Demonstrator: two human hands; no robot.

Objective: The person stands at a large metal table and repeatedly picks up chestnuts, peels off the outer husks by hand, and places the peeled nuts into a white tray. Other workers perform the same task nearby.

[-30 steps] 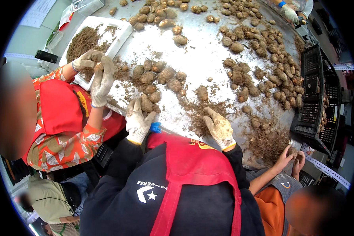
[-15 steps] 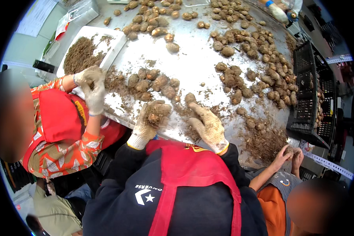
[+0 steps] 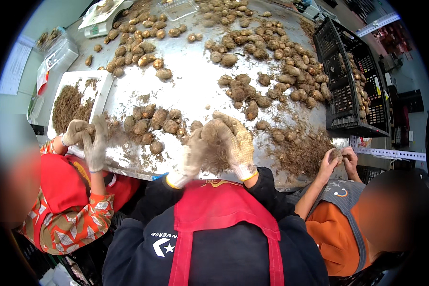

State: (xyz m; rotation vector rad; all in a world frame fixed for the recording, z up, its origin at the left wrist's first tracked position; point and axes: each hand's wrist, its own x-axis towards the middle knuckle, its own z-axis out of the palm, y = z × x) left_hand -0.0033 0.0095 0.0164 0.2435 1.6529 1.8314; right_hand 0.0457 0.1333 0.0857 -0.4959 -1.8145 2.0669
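Observation:
In front of my apron, both hands, in dirty knitted work gloves, come together over the near edge of the metal table. My right hand (image 3: 237,145) is closed around a hairy brown taro (image 3: 213,133). My left hand (image 3: 189,156) is at the taro's left side, smeared by motion, so its finger grip does not show. Loose brown fibres (image 3: 214,163) lie below the hands. To the left, several taros (image 3: 158,116) form a small group, with one taro (image 3: 156,147) at its near side.
Larger taro piles (image 3: 291,71) cover the table's far and right parts. A black crate (image 3: 338,76) stands right. Shed fibres (image 3: 302,157) lie near it. At left is a white tray (image 3: 102,90) of brown debris. Co-workers' gloved hands (image 3: 88,138) and bare hands (image 3: 336,159) work either side.
My left hand has let go of its taro, which now lies beside the small group. My hands have come together on another hairy taro. The view has shifted.

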